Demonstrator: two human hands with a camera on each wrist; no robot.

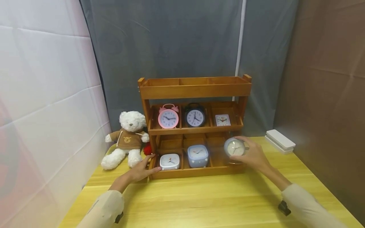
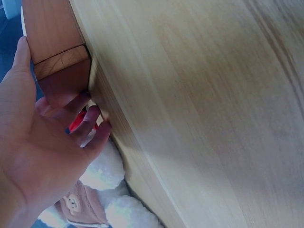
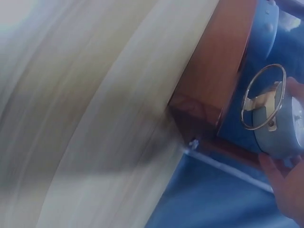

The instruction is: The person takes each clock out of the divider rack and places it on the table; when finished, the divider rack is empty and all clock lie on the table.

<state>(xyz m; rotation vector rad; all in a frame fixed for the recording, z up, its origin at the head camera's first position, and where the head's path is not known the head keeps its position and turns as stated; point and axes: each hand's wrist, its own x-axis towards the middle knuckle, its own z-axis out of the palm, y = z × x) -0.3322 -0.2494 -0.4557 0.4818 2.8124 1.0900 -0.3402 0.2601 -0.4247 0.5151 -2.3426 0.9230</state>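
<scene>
At the right end of a wooden rack's lower tier, my right hand holds a round blue-grey clock between thumb and fingers. Its gold ring stand shows in the right wrist view. My left hand grips the rack's lower left corner, thumb on one side and fingers curled round the other. Beside the left thumb sits a white clock; a blue clock occupies the middle compartment of that tier.
The middle tier carries a pink alarm clock, a black one and a small white square one. A white teddy bear sits left of the rack, near a red object. White flat boxes lie right.
</scene>
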